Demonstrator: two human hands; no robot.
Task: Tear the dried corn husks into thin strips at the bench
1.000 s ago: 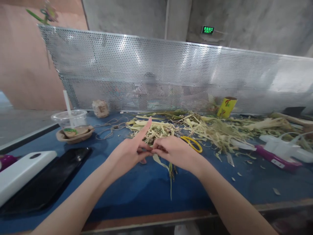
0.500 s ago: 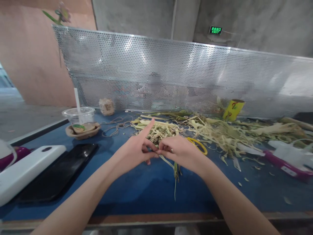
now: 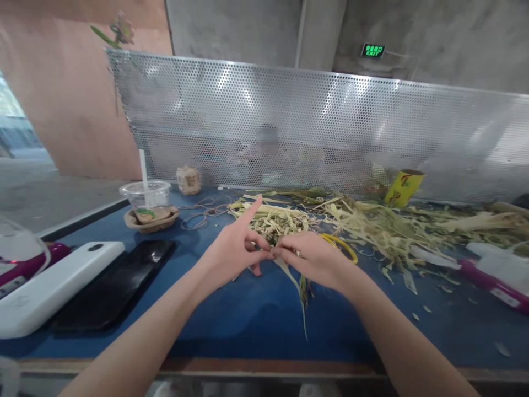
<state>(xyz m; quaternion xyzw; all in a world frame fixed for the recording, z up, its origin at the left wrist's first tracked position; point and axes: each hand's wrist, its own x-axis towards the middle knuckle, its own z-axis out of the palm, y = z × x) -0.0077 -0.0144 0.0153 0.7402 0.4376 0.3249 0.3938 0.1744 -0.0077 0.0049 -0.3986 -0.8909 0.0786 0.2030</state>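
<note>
My left hand [image 3: 233, 248] pinches with thumb and fingers while its index finger points up and away. Against its fingertips, my right hand [image 3: 309, 255] is closed in a pinch too. Both hold a thin dried plant strip [image 3: 292, 277], whose pale green end hangs below my right hand; the part between the fingertips is mostly hidden. Just behind the hands lies a heap of dried plant strips [image 3: 279, 220]. Yellow handles [image 3: 349, 248], apparently of scissors, show beside my right hand.
At left are a white oblong device [image 3: 61, 286], a black phone [image 3: 119, 286], a plastic cup [image 3: 146, 193] with a straw, and cord [image 3: 202, 212]. More dried husks [image 3: 372, 220], a yellow tube [image 3: 405, 187] and a purple-handled tool [image 3: 491, 284] lie right. A perforated metal screen [image 3: 248, 110] stands behind.
The whole view has shifted slightly to the left, so things appear farther right. Both hands keep their pinch at nearly the same spot.
</note>
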